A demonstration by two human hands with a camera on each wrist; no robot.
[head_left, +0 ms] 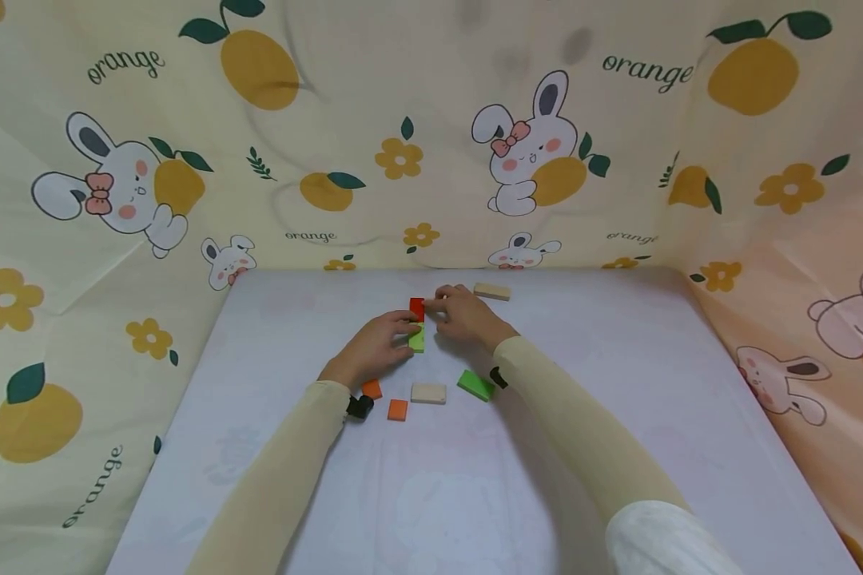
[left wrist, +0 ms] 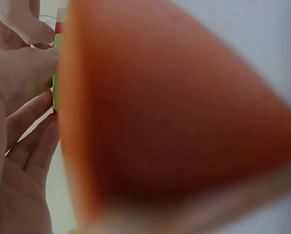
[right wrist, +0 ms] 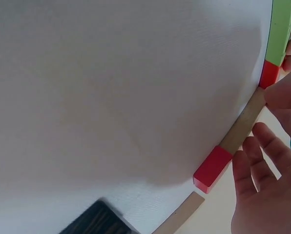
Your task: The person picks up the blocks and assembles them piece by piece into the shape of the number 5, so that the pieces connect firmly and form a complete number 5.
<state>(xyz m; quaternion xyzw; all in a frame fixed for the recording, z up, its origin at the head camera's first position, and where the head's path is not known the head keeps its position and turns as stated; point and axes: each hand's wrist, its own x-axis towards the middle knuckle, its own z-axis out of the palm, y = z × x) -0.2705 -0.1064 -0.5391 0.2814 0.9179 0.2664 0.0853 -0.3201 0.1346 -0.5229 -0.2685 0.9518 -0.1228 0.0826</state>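
A light green block (head_left: pixel 417 339) meets a red block (head_left: pixel 417 309) end to end on the table. My left hand (head_left: pixel 371 348) is at the light green block's left side, its fingertips touching the block. Across from it, my right hand (head_left: pixel 469 316) reaches the red block with its fingertips. In the right wrist view, the right thumb (right wrist: pixel 284 92) lies where the red block meets a wooden block (right wrist: pixel 243 122), and the other fingers lie along the wood. A second red block (right wrist: pixel 212 169) joins the wooden block's far end.
A wooden block (head_left: pixel 492 291) lies behind the right hand. Nearer are another wooden block (head_left: pixel 428 393), a green block (head_left: pixel 476 385) and two orange blocks (head_left: pixel 398 410). One orange block (left wrist: pixel 184 107) looms blurred in the left wrist view. Patterned cloth (head_left: pixel 403 120) encloses the table.
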